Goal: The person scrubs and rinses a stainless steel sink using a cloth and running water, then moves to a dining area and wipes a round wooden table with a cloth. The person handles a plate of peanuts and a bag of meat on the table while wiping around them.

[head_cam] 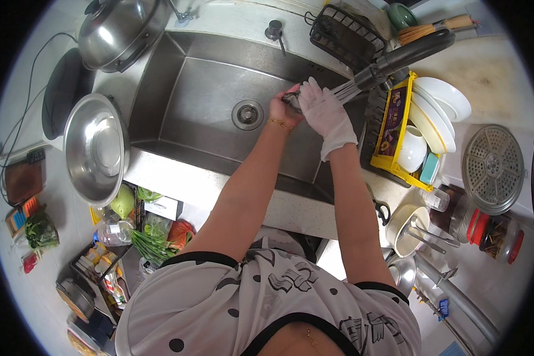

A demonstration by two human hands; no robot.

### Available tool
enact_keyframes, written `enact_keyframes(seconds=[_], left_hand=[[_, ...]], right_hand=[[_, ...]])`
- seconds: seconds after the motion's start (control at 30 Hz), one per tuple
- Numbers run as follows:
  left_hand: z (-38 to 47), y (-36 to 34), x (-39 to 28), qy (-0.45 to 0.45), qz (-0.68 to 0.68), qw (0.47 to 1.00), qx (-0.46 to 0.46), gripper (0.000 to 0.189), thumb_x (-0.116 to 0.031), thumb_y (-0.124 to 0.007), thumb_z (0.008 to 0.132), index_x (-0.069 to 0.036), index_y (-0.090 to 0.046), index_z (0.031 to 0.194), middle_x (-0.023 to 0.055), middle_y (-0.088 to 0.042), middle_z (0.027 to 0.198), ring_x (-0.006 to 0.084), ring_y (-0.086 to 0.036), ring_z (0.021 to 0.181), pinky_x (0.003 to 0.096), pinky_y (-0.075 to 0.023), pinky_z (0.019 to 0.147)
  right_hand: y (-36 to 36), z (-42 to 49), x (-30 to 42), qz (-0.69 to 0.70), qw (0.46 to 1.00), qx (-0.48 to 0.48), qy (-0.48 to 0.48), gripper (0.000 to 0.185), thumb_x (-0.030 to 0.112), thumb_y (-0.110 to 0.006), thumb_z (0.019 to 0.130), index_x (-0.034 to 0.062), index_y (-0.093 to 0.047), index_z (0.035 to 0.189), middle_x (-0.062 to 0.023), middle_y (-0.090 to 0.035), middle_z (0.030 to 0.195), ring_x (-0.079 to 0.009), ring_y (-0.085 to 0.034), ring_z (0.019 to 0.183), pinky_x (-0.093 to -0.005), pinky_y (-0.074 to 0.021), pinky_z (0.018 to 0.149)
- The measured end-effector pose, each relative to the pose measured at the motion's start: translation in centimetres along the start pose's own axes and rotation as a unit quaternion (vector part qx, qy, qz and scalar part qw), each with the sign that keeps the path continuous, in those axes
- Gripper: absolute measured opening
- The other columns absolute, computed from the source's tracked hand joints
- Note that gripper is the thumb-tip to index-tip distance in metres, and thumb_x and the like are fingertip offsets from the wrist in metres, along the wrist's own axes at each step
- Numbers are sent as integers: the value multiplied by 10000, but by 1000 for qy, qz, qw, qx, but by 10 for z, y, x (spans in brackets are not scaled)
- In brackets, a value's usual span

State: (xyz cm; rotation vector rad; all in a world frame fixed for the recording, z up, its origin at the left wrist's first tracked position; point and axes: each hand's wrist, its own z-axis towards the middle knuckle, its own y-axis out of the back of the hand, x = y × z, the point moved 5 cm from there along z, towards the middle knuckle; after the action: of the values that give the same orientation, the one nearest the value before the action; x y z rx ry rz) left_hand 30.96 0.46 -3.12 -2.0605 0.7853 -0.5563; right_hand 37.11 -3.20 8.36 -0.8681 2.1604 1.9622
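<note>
Over the right side of the stainless steel sink (204, 102), water sprays from a black pull-out faucet (371, 76) onto both hands. My left hand (285, 107) is bare, with a bracelet at the wrist, and cups a small dark-and-pale object (292, 101) that I cannot identify. Against it lies my right hand (319, 107) in a translucent white glove, its fingers extended over the object's edge. Whether the right fingers also grip it is hidden by the water and the glove. The sink's drain (248, 115) lies left of the hands.
A steel bowl (95, 149) and a lidded steel pot (120, 33) stand left of the sink. On the right are a yellow dish rack (394, 129) with bowls and plates, and black scissors (382, 212). A black wire basket (347, 38) sits behind the sink.
</note>
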Motion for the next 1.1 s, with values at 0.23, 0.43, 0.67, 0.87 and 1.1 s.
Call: enact_keyframes(seconds=[0.23, 0.43, 0.67, 0.87, 1.1], left_hand=[[14, -1, 10, -31, 248, 968, 38, 267, -112, -557, 929, -105, -621, 1189, 77, -635, 1154, 250, -603, 1088, 476, -490, 969], [13, 4, 33, -31, 224, 970, -92, 265, -312, -433, 1015, -100, -580, 952, 78, -581, 826, 231, -557, 696, 492, -535, 662], [-17, 1, -5, 56, 150, 986, -52, 110, -107, -521, 964, -66, -547, 1062, 193, -585, 1065, 402, -603, 1039, 551, -535, 902], [-53, 2, -156, -84, 379, 921, -34, 313, -11, -549, 903, -125, -506, 1191, 201, -635, 1083, 286, -652, 954, 425, -589, 786], [-101, 4, -237, -154, 337, 907, -200, 267, -181, -575, 993, -115, -547, 1250, 163, -588, 1179, 334, -604, 1033, 483, -566, 857]], right_hand=[[-2, -47, -35, 310, 945, 58, -89, 321, 166, -443, 1000, 76, -586, 1272, -104, -544, 1392, -272, -539, 1253, -358, -466, 1007], [71, -76, -70, 686, 654, -108, -299, 454, 133, -613, 949, 0, -525, 1374, -104, -566, 1377, -176, -504, 1290, -297, -353, 1098], [171, -68, -116, 541, 765, -206, -283, 392, 239, -729, 864, -44, -671, 1129, -132, -671, 1161, -178, -621, 1063, -281, -443, 949], [166, -53, -132, 585, 771, -164, -189, 274, 229, -682, 909, 1, -709, 1058, -52, -710, 933, -136, -640, 844, -263, -482, 819], [156, -32, -139, 503, 779, -158, -338, 451, 437, -762, 818, -7, -712, 871, -59, -657, 713, -136, -592, 662, -289, -454, 646]])
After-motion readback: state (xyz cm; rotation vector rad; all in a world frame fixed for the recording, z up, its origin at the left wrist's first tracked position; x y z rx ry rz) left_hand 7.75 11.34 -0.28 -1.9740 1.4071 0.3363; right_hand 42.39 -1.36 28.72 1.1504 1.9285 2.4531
